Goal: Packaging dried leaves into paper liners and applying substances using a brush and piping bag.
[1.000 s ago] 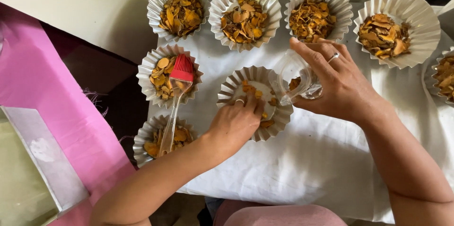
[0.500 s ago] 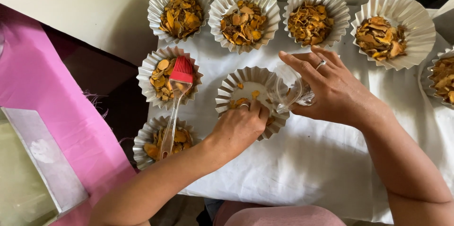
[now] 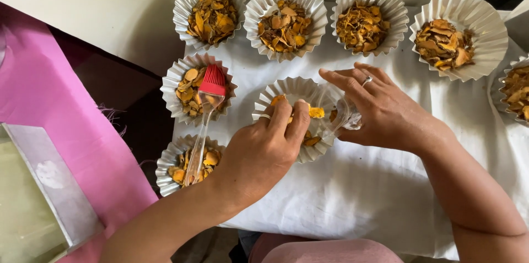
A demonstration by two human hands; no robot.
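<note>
White paper cup (image 3: pixel 286 91) between hands (touching)

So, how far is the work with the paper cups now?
Done, it seems: seven cups are well filled with dried orange-yellow slices, like the top row cup.

In hand: the middle cup holds only a few slices. The left hand reaches into it, and the right hand tilts a small clear container at its rim.

Left: this cup is not yet full. A red brush lies across two left cups.

Bare white cloth (image 3: pixel 358 197) near; filled foil cups (image 3: pixel 285 18) crowd far edge.
</note>
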